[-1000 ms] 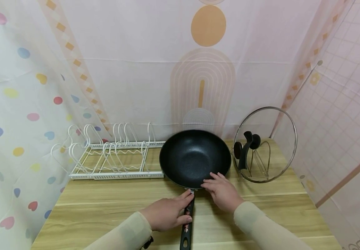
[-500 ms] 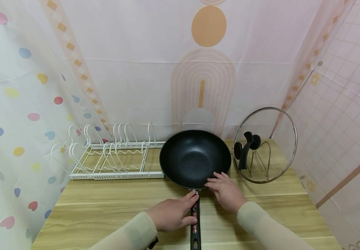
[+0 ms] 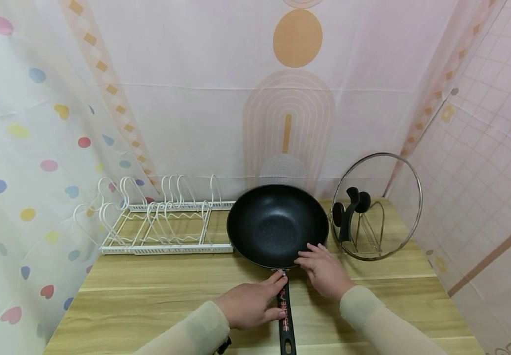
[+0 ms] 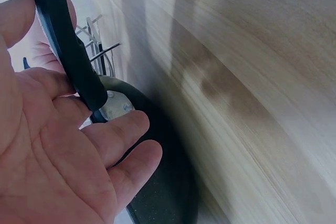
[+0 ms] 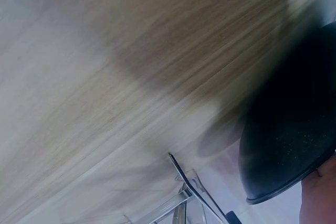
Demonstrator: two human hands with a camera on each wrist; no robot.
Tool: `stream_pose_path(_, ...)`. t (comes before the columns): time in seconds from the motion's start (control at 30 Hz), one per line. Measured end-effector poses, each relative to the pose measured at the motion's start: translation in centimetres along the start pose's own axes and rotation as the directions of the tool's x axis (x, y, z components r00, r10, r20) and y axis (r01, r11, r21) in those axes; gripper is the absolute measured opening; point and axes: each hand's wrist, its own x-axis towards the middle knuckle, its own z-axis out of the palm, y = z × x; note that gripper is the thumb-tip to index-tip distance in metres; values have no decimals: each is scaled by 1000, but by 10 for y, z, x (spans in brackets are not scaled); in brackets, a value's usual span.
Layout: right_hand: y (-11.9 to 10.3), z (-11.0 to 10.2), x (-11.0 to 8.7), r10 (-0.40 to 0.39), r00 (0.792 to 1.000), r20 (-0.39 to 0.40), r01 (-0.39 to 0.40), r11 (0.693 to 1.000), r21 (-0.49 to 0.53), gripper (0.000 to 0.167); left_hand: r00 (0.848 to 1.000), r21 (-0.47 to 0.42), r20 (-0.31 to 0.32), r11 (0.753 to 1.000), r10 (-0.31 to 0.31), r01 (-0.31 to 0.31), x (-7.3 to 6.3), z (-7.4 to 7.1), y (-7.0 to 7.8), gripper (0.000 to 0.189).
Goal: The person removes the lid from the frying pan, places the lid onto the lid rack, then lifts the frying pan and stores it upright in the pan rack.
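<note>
A black wok (image 3: 277,224) sits on the wooden table, its black handle (image 3: 285,315) toward me with red lettering along it. My left hand (image 3: 248,305) lies along the handle's left side, thumb and extended fingertips touching it. The left wrist view shows that palm (image 4: 58,145) and its loosely spread fingers, two of them past the metal bracket (image 4: 116,106) under the handle's base. My right hand (image 3: 326,273) rests its extended fingers on the wok's near right rim. In the right wrist view only a bit of that hand (image 5: 320,198) shows beside the wok's dark underside (image 5: 289,135).
To the wok's left stands a white wire dish rack (image 3: 180,249), close to its side. On the right, a large glass lid (image 3: 420,197) with a black handle (image 3: 347,219) leans upright in a wire stand (image 3: 382,222). Patterned curtains (image 3: 184,123) enclose the table's back and sides.
The wok's handle end has swung to the right, with my left hand moving along with it. My right hand has slid slightly right along the rim. The wok's bowl stays in place.
</note>
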Motion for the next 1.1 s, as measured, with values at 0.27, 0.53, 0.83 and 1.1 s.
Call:
stream_pose_path(0.27,-2,0,0,27,1000,15,-28,999,37,27,1000,18,-7,1000,16,-16,-1,1,2,78)
stream_pose_path(0.53,-3,0,0,24,1000,-5,-23,999,37,25,1000,-6,-21,1000,19,-20,-1,2,0,77)
stream_pose_path(0.83,-8,-2,-3,36,999,-3,-35,995,91,28,993,-76,-115,997,-23,15,1,8,-8,69)
stream_pose_path(1.1,-18,-8,-10,46,998,-47,-38,987,156,31,956,-133,-285,990,-75,38,4,11,-15,53)
